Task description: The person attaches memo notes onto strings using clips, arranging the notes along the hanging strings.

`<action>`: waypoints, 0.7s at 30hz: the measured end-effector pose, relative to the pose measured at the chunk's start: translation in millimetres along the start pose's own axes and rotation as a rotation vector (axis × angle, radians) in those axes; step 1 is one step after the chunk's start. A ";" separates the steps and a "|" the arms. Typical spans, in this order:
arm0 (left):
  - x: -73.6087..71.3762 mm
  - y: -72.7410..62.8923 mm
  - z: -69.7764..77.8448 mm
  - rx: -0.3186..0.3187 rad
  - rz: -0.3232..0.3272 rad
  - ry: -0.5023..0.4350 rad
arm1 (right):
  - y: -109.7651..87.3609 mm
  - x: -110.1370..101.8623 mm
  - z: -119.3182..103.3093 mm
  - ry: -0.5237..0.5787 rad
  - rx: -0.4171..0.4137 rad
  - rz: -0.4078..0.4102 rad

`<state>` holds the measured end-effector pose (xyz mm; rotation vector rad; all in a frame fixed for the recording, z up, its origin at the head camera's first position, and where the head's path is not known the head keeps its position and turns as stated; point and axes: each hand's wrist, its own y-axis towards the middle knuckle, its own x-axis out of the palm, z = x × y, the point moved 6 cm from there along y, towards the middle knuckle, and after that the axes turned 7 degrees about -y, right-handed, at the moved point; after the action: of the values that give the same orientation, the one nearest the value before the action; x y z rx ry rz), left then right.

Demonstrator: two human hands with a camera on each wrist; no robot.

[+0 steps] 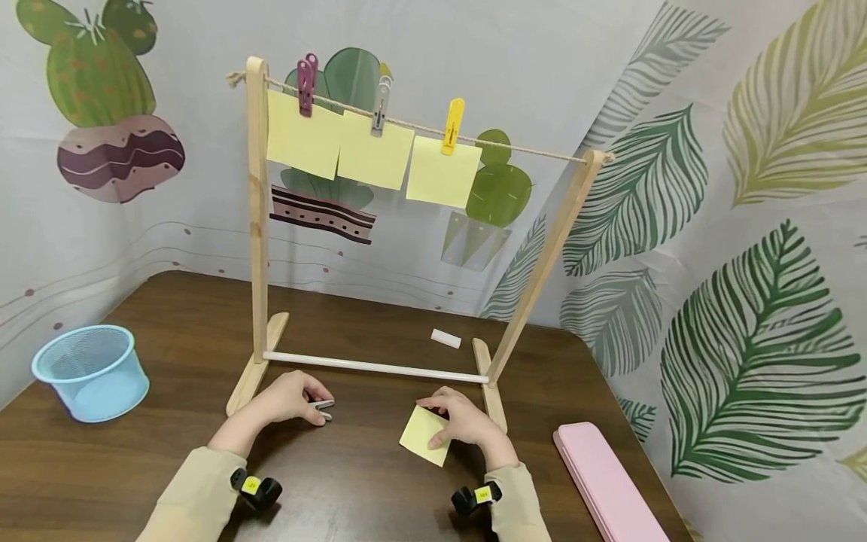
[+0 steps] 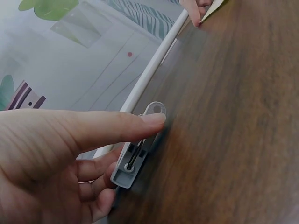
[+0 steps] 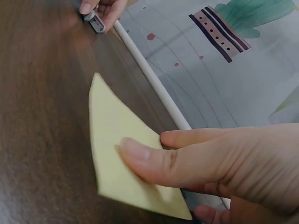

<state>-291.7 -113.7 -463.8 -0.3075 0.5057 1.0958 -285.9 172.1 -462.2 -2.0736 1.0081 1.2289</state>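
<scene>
A grey clothespin (image 2: pixel 135 154) is pinched between the thumb and fingers of my left hand (image 1: pixel 293 397), low over the table in front of the stand's left foot. My right hand (image 1: pixel 463 421) holds a yellow sticky note (image 3: pixel 121 149) by one side, thumb on its face and the other fingers behind it. Above both hands runs a rope (image 1: pixel 528 150) with three yellow notes hanging in a row. A purple clothespin (image 1: pixel 307 84) clips the left note (image 1: pixel 302 139), a grey one (image 1: pixel 381 105) the middle note (image 1: pixel 375 154), and a yellow one (image 1: pixel 452 126) the right note (image 1: pixel 443 177).
The wooden stand (image 1: pixel 257 211) carries the rope, with a white bar (image 1: pixel 379 367) low between its feet. Behind the bar lies a small white piece (image 1: pixel 445 338). A blue mesh basket (image 1: pixel 95 376) stands at the left, a pink case (image 1: pixel 609 482) at the right edge.
</scene>
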 end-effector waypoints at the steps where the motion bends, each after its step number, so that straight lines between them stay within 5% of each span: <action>1: 0.0 0.1 0.1 -0.004 0.002 0.002 | 0.2 -0.2 0.2 -0.001 -0.002 0.010; 21: 2.9 2.2 0.6 -0.023 0.036 0.058 | 6.2 -0.4 5.7 0.087 0.029 0.048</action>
<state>-292.5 -110.2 -464.8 -0.3523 0.5526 1.1309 -293.9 172.8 -464.8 -2.1077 1.1147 1.1497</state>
